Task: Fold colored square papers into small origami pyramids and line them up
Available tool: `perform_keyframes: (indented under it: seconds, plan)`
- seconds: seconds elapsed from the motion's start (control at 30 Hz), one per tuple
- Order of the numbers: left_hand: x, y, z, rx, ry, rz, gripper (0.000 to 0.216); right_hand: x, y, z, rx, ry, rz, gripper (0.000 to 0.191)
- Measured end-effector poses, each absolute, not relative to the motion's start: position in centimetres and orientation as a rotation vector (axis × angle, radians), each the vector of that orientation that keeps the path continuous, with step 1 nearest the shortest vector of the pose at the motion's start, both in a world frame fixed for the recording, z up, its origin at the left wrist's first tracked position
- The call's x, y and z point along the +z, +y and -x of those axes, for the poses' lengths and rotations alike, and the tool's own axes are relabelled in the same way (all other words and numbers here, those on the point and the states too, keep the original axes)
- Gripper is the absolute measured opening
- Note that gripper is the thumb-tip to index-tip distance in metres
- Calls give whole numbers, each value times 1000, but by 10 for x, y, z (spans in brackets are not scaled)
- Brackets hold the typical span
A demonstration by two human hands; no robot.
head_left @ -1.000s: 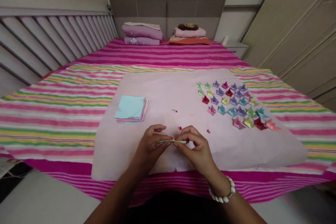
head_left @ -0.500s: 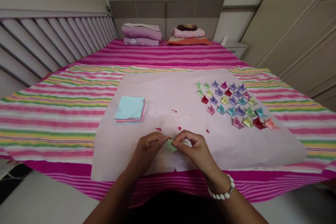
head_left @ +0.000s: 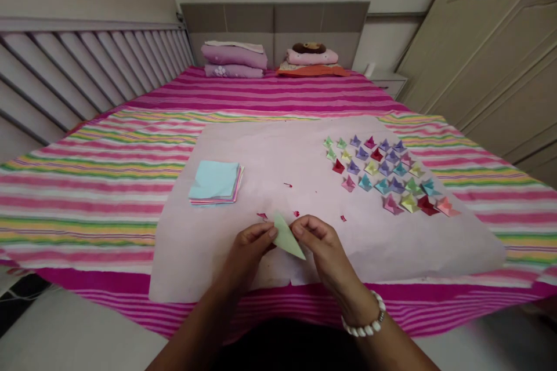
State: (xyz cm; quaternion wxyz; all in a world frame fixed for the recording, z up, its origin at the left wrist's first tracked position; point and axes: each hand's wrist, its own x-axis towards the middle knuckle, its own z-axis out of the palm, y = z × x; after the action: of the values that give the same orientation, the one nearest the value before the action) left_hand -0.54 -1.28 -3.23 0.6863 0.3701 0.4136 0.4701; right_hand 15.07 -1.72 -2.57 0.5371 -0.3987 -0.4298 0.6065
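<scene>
A pale green folded piece of paper [head_left: 287, 239] is held up between my two hands, its long edge slanting down to a point at the lower right. My left hand [head_left: 252, 243] pinches its left edge between thumb and fingertips. On the other side, my right hand [head_left: 317, 239] has thumb and index finger closed at the paper's upper right edge. Small red paper scraps [head_left: 296, 214] lie just beyond the fingers. To the left is a stack of square paper sheets [head_left: 215, 179], light blue on top. Several folded paper figures [head_left: 384, 168] in many colours stand in rows at the right.
A large whitish sheet [head_left: 261, 145] covers the middle of the striped bedspread [head_left: 100, 185]. A small red-tipped pin-like object [head_left: 288, 185] lies on it. Folded bedding [head_left: 235, 58] sits by the headboard [head_left: 230, 17]; a slatted rail [head_left: 96, 69] runs along the left.
The green paper has been turned and raised, so a larger, slanting face now shows. My hands have moved slightly apart around it.
</scene>
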Motion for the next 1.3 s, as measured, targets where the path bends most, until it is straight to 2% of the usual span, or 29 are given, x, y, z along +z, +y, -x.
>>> perform_keyframes:
  seconds: [0.43, 0.67, 0.83, 1.03, 1.13, 1.3]
  plan:
    - [-29, -13, 5, 1015, 863, -794, 26, -23, -18, -147, 1611, -942, 898, 21]
    - [-32, -12, 4, 1016, 895, -755, 28, -24, -18, -148, 1555, -1005, 948, 20]
    - [-37, -10, 5, 1027, 1047, -936, 28, -26, -18, -148, 1445, -1097, 1051, 24]
    - [-30, -15, 2, 1259, 1482, -1478, 33, -31, -18, -144, 1149, -1202, 1176, 13]
    - [-28, -20, -1, 1153, 1443, -1540, 36, -31, -21, -140, 903, -1359, 1232, 8]
    - [-27, -24, -5, 971, 1393, -1556, 47, -33, -25, -137, 577, -1631, 1208, 10]
